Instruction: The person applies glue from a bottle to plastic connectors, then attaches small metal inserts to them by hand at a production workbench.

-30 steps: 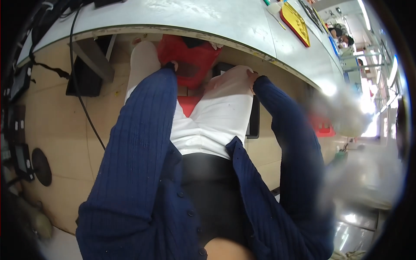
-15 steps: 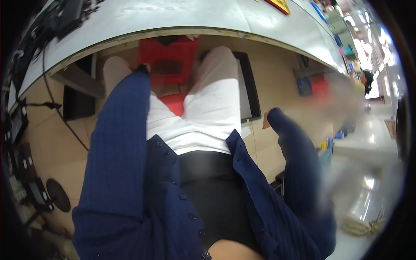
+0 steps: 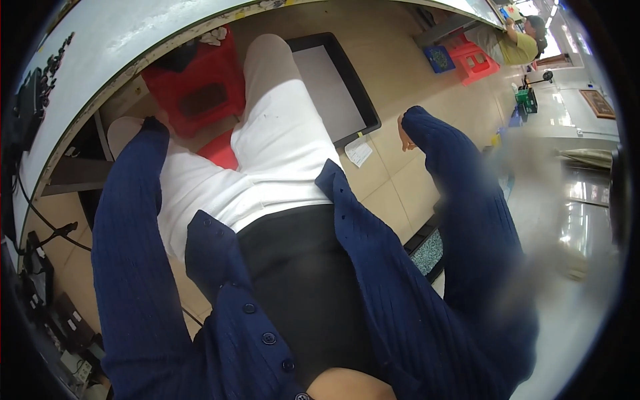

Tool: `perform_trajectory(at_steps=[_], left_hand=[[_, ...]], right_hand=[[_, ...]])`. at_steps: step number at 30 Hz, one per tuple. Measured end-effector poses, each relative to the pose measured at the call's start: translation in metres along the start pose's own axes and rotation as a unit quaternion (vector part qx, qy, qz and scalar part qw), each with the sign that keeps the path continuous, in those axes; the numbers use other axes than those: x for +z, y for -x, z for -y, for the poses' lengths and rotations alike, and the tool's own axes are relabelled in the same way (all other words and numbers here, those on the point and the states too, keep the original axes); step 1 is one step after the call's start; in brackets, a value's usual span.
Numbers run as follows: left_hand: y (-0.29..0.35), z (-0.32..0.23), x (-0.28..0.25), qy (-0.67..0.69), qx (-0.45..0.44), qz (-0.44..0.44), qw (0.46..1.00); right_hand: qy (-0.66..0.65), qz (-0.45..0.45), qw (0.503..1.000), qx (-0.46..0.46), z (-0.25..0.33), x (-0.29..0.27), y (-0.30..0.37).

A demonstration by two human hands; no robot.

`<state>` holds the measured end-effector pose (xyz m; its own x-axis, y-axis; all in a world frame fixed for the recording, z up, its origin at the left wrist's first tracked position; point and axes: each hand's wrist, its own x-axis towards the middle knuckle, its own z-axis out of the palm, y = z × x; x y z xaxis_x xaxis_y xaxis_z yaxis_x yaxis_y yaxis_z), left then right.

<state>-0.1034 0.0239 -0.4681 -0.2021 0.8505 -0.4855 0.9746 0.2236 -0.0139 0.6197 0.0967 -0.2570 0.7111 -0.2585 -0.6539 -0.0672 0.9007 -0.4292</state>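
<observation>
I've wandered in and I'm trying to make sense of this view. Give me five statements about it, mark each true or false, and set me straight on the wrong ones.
1. The right hand is held out to the side, apart from the white trousers. True.
2. The big stool at upper left is green. False: it is red.
3. A sheet of paper lies beside the black tray. True.
4. The sleeves are bright orange. False: both are dark blue.
5. Another person, in a yellowish top, shows at upper right. True.
</observation>
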Motion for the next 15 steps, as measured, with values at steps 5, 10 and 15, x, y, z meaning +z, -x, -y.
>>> perform_trajectory(at_steps=[5, 10, 15], left_hand=[[0.071, 0.067, -0.031, 0.077, -0.044, -0.004, 0.996], [0.085, -0.077, -0.108, 0.359, 0.124, 0.179, 0.907], [0.09, 0.004, -0.092, 0.473, 0.178, 0.171, 0.846]], right_hand=[[0.221, -0.056, 0.972, 0.063, -0.029, -0.03, 0.055], [0.359, -0.094, 0.927, 0.051, -0.034, 0.004, 0.045], [0.559, -0.119, 0.816, 0.085, -0.065, -0.023, 0.091]])
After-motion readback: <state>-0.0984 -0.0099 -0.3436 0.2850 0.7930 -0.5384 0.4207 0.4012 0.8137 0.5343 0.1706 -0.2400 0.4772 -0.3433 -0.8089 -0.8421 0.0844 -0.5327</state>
